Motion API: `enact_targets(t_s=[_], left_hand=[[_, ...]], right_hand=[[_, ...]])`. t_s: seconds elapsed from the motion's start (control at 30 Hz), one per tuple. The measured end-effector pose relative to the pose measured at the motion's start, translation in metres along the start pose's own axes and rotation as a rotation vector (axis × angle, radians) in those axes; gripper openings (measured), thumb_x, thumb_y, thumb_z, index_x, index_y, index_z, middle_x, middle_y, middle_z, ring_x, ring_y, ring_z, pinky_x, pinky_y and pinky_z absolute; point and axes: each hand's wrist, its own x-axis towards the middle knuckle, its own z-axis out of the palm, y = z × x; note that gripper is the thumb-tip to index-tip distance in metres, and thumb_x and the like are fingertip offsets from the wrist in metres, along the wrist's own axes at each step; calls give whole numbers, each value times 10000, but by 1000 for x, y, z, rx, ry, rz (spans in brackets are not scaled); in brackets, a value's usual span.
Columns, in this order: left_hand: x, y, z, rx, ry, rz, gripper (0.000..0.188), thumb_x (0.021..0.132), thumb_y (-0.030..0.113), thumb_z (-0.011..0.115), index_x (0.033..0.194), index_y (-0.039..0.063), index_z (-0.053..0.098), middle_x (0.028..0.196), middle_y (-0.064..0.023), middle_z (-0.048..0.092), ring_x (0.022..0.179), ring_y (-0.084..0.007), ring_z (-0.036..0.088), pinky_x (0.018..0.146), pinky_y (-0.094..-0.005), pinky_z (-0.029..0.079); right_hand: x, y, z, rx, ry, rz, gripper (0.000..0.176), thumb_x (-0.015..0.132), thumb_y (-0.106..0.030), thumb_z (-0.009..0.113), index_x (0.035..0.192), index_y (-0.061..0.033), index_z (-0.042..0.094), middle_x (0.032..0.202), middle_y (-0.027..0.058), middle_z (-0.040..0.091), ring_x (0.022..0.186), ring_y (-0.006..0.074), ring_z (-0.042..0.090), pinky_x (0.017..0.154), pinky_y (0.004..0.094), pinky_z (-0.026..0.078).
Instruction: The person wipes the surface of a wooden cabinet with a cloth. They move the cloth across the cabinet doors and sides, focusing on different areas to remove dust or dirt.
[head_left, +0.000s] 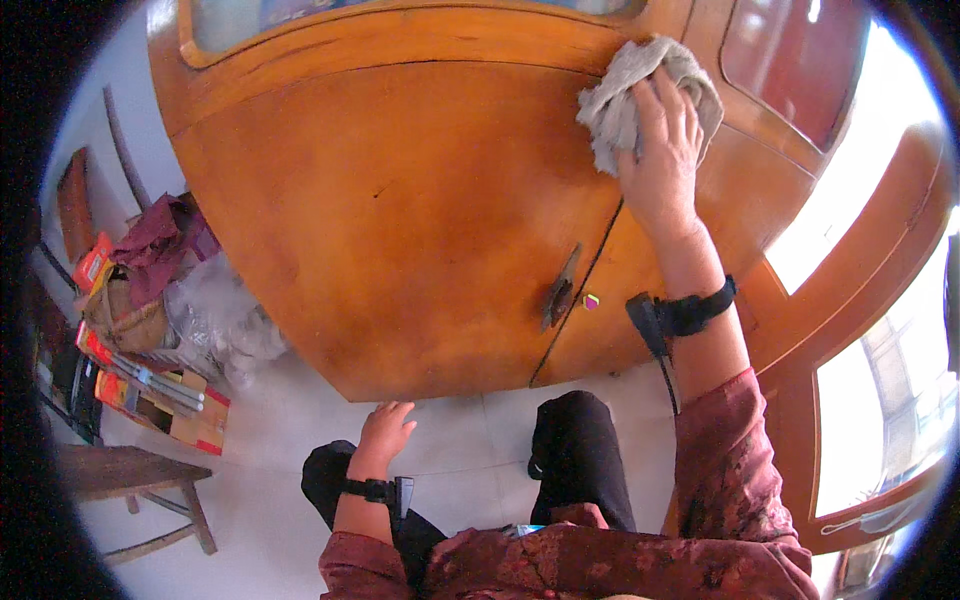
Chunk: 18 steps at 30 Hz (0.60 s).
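Note:
A crumpled grey cloth (615, 112) lies under my right hand (664, 157), pressed against the upper right part of an orange-brown wooden cabinet door (390, 225). The fingers are spread over the cloth and partly sunk in its folds. Below that hand, a dark metal handle (559, 296) sits beside the seam between two doors, and a small purple and yellow sticker (591, 301) is just right of the seam. My left hand (388, 433) is near my knee, below the cabinet's lower edge, with nothing in it. Both wrists wear black straps.
At the left stand a wooden stool (142, 472), a cardboard box (199, 420), a clear plastic bag (217, 307) and a maroon cloth (154, 240). Glass panes (787, 67) are set in the cabinet's upper part. A wooden-framed glazed door or window (787, 420) is at the right.

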Motion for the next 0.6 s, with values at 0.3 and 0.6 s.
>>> enact_targets(t_s=[0.3, 0.6], left_hand=[[-20, -25, -2, -81, 61, 110, 396, 817, 225, 663, 1171, 63, 592, 1132, -162, 622, 1068, -360, 563, 917, -444, 460], [-4, 10, 12, -84, 45, 100, 361, 844, 235, 648, 1172, 99, 586, 1140, -119, 621, 1087, -325, 560, 914, -432, 461]], right_hand=[[6, -138, 38, 3, -100, -276, 542, 730, -162, 610, 1267, -148, 540, 1393, 53, 444, 1204, 287, 441, 980, 523, 350], [0, -207, 58, 187, -188, -566, 504, 737, -142, 609, 1238, -133, 552, 1329, 28, 456, 1235, 241, 422, 976, 448, 382]])
